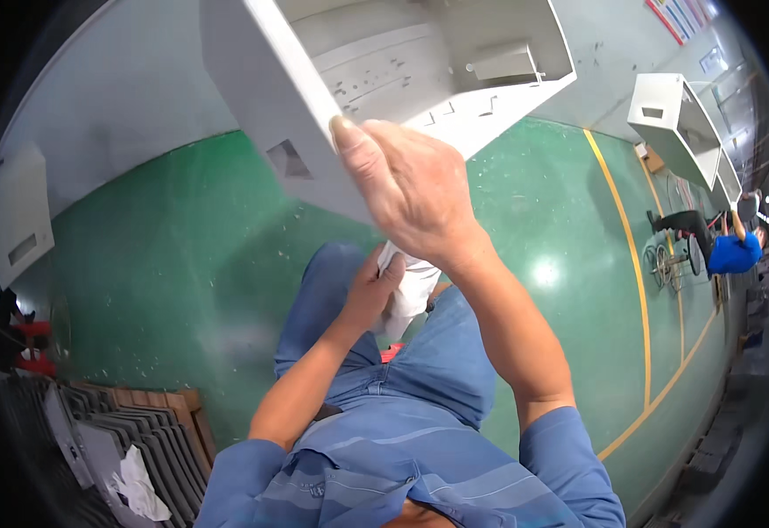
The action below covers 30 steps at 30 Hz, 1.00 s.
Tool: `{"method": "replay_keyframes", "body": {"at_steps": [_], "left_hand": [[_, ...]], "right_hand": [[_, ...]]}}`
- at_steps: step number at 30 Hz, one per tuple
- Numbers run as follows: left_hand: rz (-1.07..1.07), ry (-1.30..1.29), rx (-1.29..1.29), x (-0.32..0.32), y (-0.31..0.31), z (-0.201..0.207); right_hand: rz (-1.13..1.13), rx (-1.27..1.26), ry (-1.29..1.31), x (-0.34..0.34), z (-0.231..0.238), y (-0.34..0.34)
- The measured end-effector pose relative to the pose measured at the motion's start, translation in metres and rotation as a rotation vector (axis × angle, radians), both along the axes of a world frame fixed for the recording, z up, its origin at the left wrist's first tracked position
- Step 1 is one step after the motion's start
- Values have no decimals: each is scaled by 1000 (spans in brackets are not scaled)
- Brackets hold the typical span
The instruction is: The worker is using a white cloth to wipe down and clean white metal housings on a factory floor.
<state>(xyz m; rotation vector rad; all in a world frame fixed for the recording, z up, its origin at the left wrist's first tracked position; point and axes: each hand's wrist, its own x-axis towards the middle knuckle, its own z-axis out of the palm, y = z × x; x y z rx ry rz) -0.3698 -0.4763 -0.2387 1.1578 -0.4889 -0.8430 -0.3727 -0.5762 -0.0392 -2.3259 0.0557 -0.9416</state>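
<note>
A large open-fronted white metal cabinet fills the upper middle, with a rectangular cutout in its outer side. My right hand grips its near corner, the thumb lying on the rim and the other fingers mostly hidden. Below it, between my knees, my left hand is closed around a crumpled white cloth. The cloth hangs beneath my right wrist. Inside the cabinet are rows of small holes and slots, and a small white box-shaped bracket on the far wall.
Similar white cabinets stand at the far left and upper right. Flat dark panels are stacked at the lower left with a white cloth on them. Yellow lines cross the green floor. Another person in blue works at the far right.
</note>
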Motion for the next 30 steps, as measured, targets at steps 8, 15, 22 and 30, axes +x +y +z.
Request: {"method": "replay_keyframes", "body": {"at_steps": [8,15,22,30], "left_hand": [[-114,255,-315,2,-16,51],[-172,11,-139,2,-47,51],[-112,-727,567,15,-62,65],[195,-1245,329,33,-93,107]], "right_hand": [[-152,679,-263,-83,-45,-97],[536,1980,-238,-131,-179,-39],[391,1793,63,-128,-169,-45],[127,1955,108,-140,-269,-65]]}}
